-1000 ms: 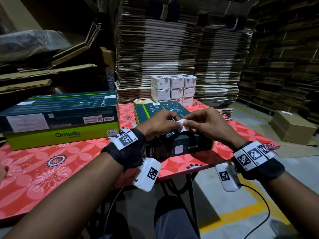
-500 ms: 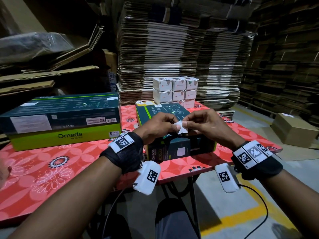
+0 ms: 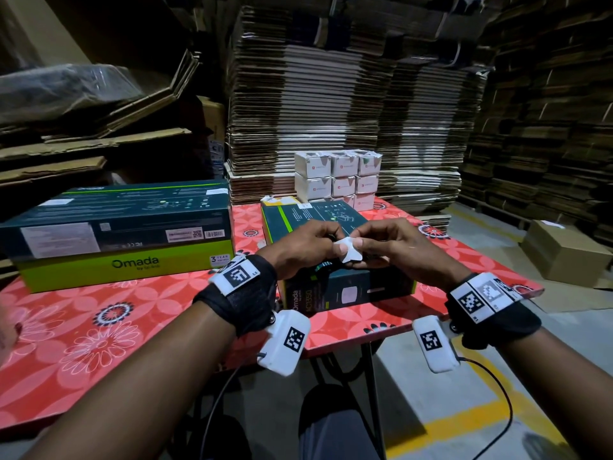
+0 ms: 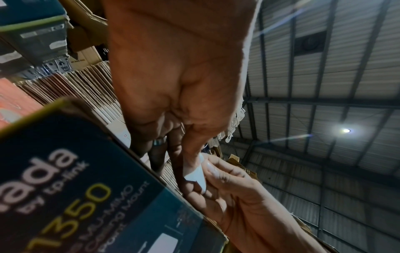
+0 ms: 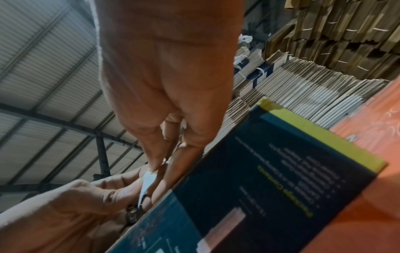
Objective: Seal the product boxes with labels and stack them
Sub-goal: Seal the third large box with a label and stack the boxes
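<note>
Item one: our left hand [image 3: 306, 242] and our right hand [image 3: 394, 244], held together above the near end of the dark teal product box [image 3: 351, 287]. Fingers of both hands are curled in and pinch one small white label [image 3: 348, 249] between them; our left thumb lies on its front face. From the left wrist view the label [image 4: 198, 172] stands edge-on between the two sets of fingertips, just over the box's top edge. The right wrist view shows the same label [image 5: 148, 179] clamped between thumb and forefinger, with a ring on a finger of the left hand [image 5: 71, 210].

Item two: the product box, lying flat on the red floral worktop [image 3: 109, 320], near its front edge, long side running away from us. Its near end face carries the words "Omada" and "AC1350". We cannot tell whether the label touches the box.

Item three: a larger teal and lime box [image 3: 116, 234], also marked "Omada", flat on the worktop to our left, well apart from the hands.

Item four: a block of small white boxes [image 3: 338, 177], stacked three high at the far edge of the worktop, just behind the product box.

Item five: tall piles of flattened cardboard [image 3: 331, 94] behind the worktop, and one brown carton [image 3: 564, 254] on the floor to our right.
</note>
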